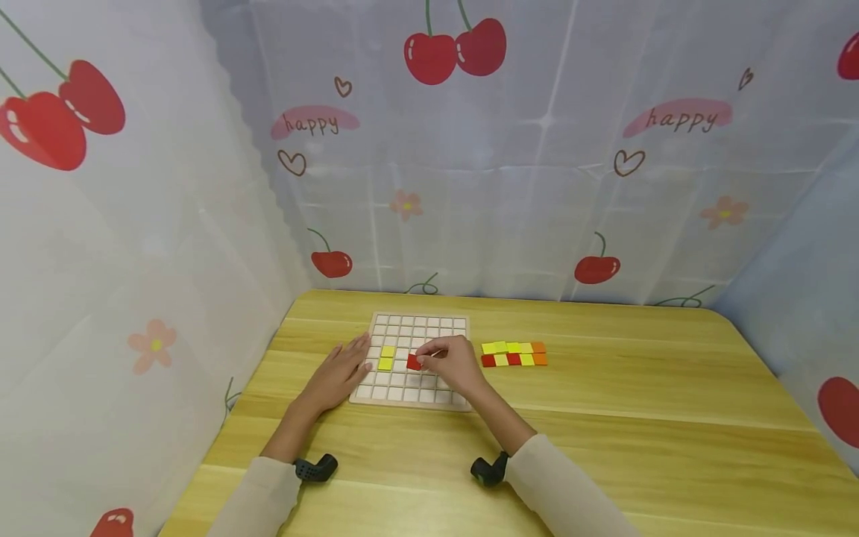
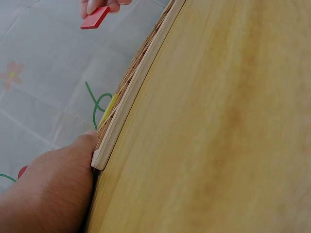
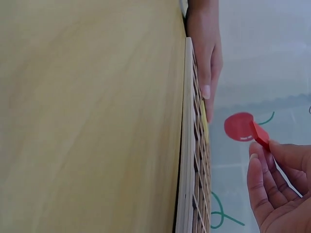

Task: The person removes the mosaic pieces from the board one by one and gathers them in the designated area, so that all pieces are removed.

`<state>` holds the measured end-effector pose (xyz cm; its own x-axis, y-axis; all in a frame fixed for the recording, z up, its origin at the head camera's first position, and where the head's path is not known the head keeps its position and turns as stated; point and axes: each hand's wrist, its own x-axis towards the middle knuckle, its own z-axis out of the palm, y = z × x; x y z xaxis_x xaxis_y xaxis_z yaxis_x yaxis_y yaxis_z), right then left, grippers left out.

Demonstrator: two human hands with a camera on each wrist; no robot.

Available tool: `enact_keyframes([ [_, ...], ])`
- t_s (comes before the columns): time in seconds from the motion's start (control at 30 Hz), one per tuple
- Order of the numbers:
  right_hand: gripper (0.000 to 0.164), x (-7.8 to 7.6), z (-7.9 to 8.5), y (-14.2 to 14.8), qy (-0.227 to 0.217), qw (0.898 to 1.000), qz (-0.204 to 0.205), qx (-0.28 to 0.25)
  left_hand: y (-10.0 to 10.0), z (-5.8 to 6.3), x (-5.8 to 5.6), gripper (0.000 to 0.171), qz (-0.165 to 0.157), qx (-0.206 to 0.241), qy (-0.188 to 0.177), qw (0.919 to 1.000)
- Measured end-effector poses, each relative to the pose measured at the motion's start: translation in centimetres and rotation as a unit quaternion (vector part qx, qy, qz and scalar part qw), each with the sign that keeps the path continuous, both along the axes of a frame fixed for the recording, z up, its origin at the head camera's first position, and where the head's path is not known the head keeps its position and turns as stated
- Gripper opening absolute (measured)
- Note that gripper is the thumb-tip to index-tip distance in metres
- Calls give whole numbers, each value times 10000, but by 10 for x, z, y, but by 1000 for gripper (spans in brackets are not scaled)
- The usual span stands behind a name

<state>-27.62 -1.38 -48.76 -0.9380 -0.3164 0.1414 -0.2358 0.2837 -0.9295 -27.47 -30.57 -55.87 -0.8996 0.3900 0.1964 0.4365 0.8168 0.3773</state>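
Note:
A wooden grid board [image 1: 409, 395] with square cells lies on the table. Two yellow square tiles [image 1: 385, 364] sit in its left part, one behind the other. My left hand [image 1: 338, 375] rests along the board's left edge with its fingers extended. Above the middle of the board, my right hand [image 1: 452, 363] pinches a red square tile [image 1: 413, 362] between thumb and fingers. In both wrist views the red tile [image 2: 95, 18] is held up, apart from the board. Part of the grid is hidden under my right hand.
Right of the board, two rows of loose tiles [image 1: 513, 348] in yellow, pale yellow, red and orange lie on the wooden table [image 1: 637, 403]. A curtain [image 1: 483, 186] printed with cherries hangs behind the table and at its sides.

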Motion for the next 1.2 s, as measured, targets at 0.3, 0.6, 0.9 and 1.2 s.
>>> enact_keyframes([
  [0.3, 4, 5, 0, 15, 10, 10000, -29, -69, 0, 1, -1, 62, -30, -44, -22, 10000],
  [0.6, 4, 13, 3, 28, -260, 9994, -104, -192, 1, 2, -1, 61, -11, -37, -49, 10000],
  [0.9, 4, 13, -2, 41, -254, 9994, -128, -200, 0, 2, 0, 61, -48, -29, -14, 10000],
  [1.2, 7, 8, -8, 52, -395, 9987, -294, -153, 0, 3, 2, 61, -69, -15, 13, 10000],
])
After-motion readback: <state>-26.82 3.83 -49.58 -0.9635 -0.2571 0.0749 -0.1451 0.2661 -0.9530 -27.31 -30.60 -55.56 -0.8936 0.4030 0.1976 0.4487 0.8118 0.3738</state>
